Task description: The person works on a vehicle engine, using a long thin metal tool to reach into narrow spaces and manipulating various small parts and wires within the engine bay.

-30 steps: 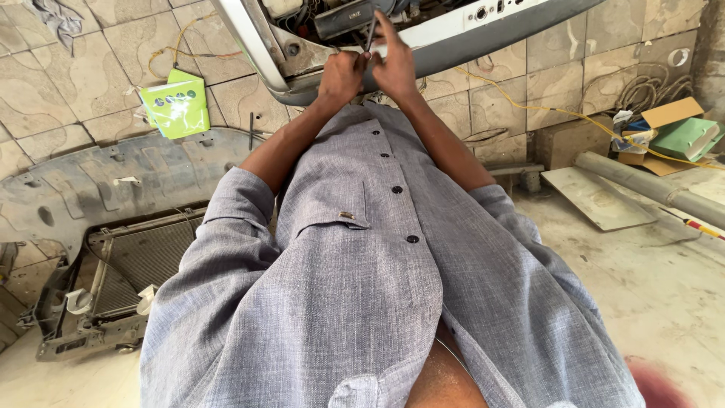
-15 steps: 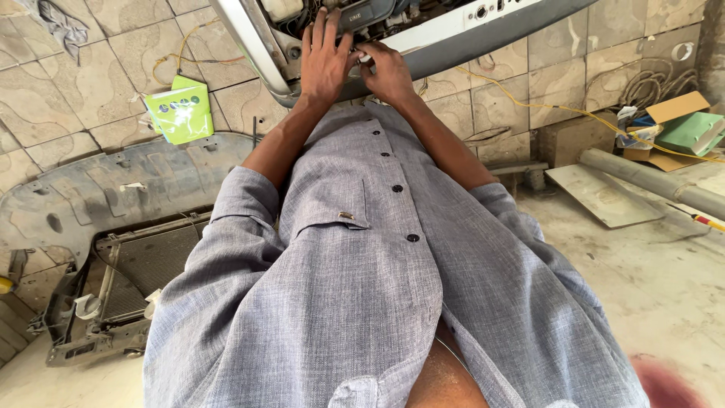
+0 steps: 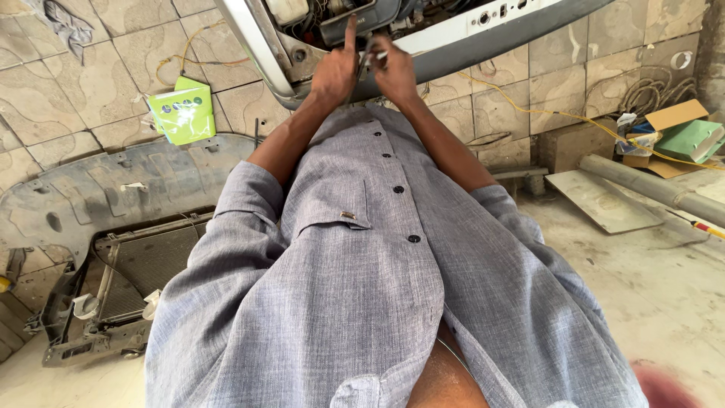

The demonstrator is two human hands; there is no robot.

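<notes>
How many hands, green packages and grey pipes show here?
Hands: 2, left hand and right hand, both at the car front end
Green packages: 2, one on the tiles, one by the boxes
Grey pipes: 1
Total: 5

radiator (image 3: 113, 291) on floor, left; boxes (image 3: 683, 136) right.

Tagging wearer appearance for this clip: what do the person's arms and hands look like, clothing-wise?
Both arms wear sleeves of a grey-blue woven shirt, rolled above the elbow, forearms bare. The shirt has dark buttons down the front and a chest pocket. The left hand and right hand are bare: no gloves, and no watch, rings or bands visible from this view.
</notes>
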